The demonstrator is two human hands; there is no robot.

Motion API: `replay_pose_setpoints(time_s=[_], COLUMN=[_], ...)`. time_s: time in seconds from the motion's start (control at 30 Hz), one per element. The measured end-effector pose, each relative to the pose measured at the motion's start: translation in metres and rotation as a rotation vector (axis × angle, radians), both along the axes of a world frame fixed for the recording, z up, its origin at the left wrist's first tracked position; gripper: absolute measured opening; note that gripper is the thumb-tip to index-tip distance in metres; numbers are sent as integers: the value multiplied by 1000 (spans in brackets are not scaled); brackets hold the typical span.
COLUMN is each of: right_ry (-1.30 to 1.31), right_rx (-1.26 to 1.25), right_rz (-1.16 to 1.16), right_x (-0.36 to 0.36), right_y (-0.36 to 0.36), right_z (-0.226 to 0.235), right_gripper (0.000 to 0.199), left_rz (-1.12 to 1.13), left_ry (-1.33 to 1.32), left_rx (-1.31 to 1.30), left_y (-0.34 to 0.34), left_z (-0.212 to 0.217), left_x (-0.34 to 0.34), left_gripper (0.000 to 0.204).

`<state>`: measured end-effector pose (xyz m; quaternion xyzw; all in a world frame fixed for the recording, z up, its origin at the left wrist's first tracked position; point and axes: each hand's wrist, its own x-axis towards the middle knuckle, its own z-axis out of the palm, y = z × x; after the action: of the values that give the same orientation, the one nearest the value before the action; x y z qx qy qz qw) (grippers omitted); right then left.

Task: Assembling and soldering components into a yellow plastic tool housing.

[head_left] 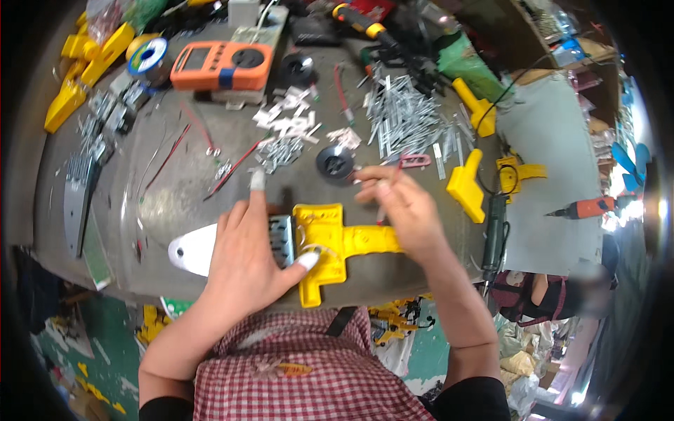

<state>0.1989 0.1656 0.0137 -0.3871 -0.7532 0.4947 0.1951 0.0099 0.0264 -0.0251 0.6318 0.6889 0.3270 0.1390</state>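
Note:
In front of me on the bench lies an open yellow plastic handle shell (326,242) with a thin wire inside. Against its left side sits a ribbed metal part (281,241), joined to or resting on a long white plate (193,250) with a rounded end and a hole. My left hand (242,256) lies over the plate and metal part, fingers spread. White coverings are on its index finger and thumb, and the thumb reaches the shell's edge. Above the shell's grip, my right hand (404,207) is closed in a pinch on something thin and reddish, too small to make out.
Behind my hands lie a black disc (335,163), silver metal pins (404,116), white connectors (288,116) and red wires (235,168). An orange multimeter (223,66) stands at the back. More yellow shells (467,186) lie right; a metal plate (76,203) lies left.

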Motion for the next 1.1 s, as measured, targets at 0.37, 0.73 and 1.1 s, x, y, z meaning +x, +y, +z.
replay_pose_setpoints(time_s=[0.37,0.73,1.1], right_ry=[-127,-218,-470], right_rx=[138,669,623], right_rz=[238,381,522], right_x=[-19,-32,-50], right_y=[-1,-21,-13], right_z=[9,-18,1], right_gripper=[10,11,13], left_rz=[-8,-7,-28], left_ry=[-14,-114,-153], left_rx=[-68,-39,7], left_y=[2,1,2], left_z=[5,7,0], left_x=[-5,-7,-2], left_gripper=[101,87,81])
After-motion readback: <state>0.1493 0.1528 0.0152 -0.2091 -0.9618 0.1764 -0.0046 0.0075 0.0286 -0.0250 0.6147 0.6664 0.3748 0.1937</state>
